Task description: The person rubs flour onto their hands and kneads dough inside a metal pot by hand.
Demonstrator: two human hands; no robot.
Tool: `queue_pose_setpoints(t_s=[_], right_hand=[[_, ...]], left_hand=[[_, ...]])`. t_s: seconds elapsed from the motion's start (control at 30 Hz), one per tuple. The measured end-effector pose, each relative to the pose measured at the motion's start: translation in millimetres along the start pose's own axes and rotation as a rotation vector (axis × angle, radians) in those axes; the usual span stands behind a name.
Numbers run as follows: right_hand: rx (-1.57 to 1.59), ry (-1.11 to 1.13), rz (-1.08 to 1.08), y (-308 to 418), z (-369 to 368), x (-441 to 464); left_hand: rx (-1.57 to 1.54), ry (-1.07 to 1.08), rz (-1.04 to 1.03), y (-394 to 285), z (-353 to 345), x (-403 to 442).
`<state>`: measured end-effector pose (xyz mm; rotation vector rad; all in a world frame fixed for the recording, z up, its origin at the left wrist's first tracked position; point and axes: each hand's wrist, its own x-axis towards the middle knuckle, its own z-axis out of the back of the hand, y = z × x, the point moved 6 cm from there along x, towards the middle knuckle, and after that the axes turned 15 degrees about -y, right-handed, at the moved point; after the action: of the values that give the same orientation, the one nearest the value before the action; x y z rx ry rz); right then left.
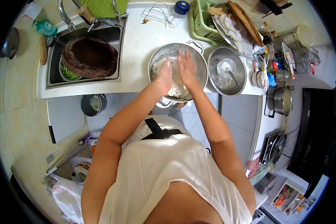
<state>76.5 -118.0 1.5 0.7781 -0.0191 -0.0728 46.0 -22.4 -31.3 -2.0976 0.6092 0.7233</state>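
Observation:
A wide metal pot with two side handles stands at the counter's front edge. White flour or crumbly dough lies inside it, and more whitish powder coats its wall. Over the pot my left hand is held on edge, its fingers stretched out and dusted white. My right hand faces it across a narrow gap, fingers extended and slightly blurred. Neither hand holds anything. Just right of the pot sits a steel bowl containing a small clear dish and a spoon.
At left, a sink holds a large brown round board over a bowl of greens. Behind the steel bowl is a green dish rack. A blue-lidded jar and wire rack stand at the back. Bottles crowd the right.

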Motion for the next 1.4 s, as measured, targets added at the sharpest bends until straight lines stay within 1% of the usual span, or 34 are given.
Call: queue_pose_setpoints(t_s=[0.07,0.1,0.13,0.2,0.23,0.27,0.3,0.33,0.4,0.43,0.47,0.5,0.57,0.6,0.7,0.77,0.8,0.83,0.87,0.9,0.93,1.03,1.1,1.17,1.2,1.23,1.27,1.3,1.33,1.37,1.4], right_hand=[[0.402,0.086,-0.037,43,-3,-29],[0.641,0.11,-0.205,60,-4,-34],[0.678,0.083,-0.219,57,-2,-31],[0.758,0.08,-0.303,48,-10,-29],[0.777,0.091,-0.356,41,-7,-20],[0.855,0.043,-0.676,24,-11,-13],[0.889,0.048,-0.671,24,-12,-15],[0.922,0.054,-0.663,25,-14,-17],[0.866,0.028,-0.75,27,-12,-29],[0.831,0.038,-0.726,50,-5,-47],[0.796,0.045,-0.698,73,1,-65],[0.776,0.05,-0.604,70,-7,-66],[0.736,0.045,-0.417,63,-24,-68],[0.796,0.096,-0.53,79,-11,-73],[0.952,0.128,-0.675,37,-26,-52],[0.956,0.042,-0.66,20,-26,-32],[0.954,0.016,-0.669,20,-22,-28],[0.953,-0.011,-0.678,20,-18,-24],[0.935,-0.025,-0.727,57,6,-37],[0.922,-0.004,-0.738,66,8,-46],[0.909,0.018,-0.75,76,11,-56],[0.945,0.089,-0.69,69,-15,-61],[0.912,0.061,-0.675,58,-18,-57],[0.944,0.067,-0.69,29,-23,-36],[0.98,0.078,-0.709,14,-24,-25],[1.044,0.116,-0.753,16,-16,-21],[1.043,0.029,-0.645,19,-1,-18],[0.986,-0.02,-0.612,13,7,-13],[0.926,-0.068,-0.579,6,16,-6],[0.867,-0.115,-0.547,2,20,-2],[0.886,-0.118,-0.567,3,19,-2]], left_hand=[[-0.091,0.09,0.019,-10,-9,-10],[-0.078,-0.007,-0.09,-23,-26,-15],[-0.057,-0.128,-0.18,-26,-45,-39],[-0.141,-0.123,0.043,-20,-36,-54],[-0.081,-0.105,0.024,-13,-36,-53],[-0.019,-0.084,0.004,-1,-37,-52],[0.042,-0.068,-0.011,4,-38,-55],[0.036,-0.047,-0.029,3,-37,-56],[-0.024,-0.067,0.052,-2,-34,-56],[-0.057,-0.081,0.095,-4,-32,-56],[-0.109,-0.104,0.073,-3,-23,-40],[-0.195,-0.091,0.156,30,4,14],[-0.149,-0.111,-0.011,5,4,-12],[-0.142,-0.107,-0.018,6,3,-14],[-0.077,-0.094,-0.013,14,-2,-28],[0.013,-0.075,0.019,20,-17,-58],[0.02,-0.107,0.008,15,-24,-72],[0.038,-0.08,-0.004,13,-25,-71],[0.057,-0.055,-0.013,11,-24,-71],[0.073,-0.031,-0.022,6,-25,-74],[-0.022,-0.044,0.019,-4,-29,-76],[-0.122,-0.079,0.074,-16,-22,-66],[-0.123,-0.118,0.076,-15,-21,-68],[0.077,-0.083,-0.031,-4,-23,-72],[0.107,-0.062,-0.058,4,-22,-74],[0.123,-0.019,-0.105,0,-23,-77],[0.139,0.025,-0.153,-7,-23,-81],[0.156,0.068,-0.2,-14,-26,-85],[0.121,0.037,-0.214,-22,-27,-87],[0.127,0.072,-0.203,-22,-27,-80],[0.133,0.107,-0.192,-20,-26,-69]])
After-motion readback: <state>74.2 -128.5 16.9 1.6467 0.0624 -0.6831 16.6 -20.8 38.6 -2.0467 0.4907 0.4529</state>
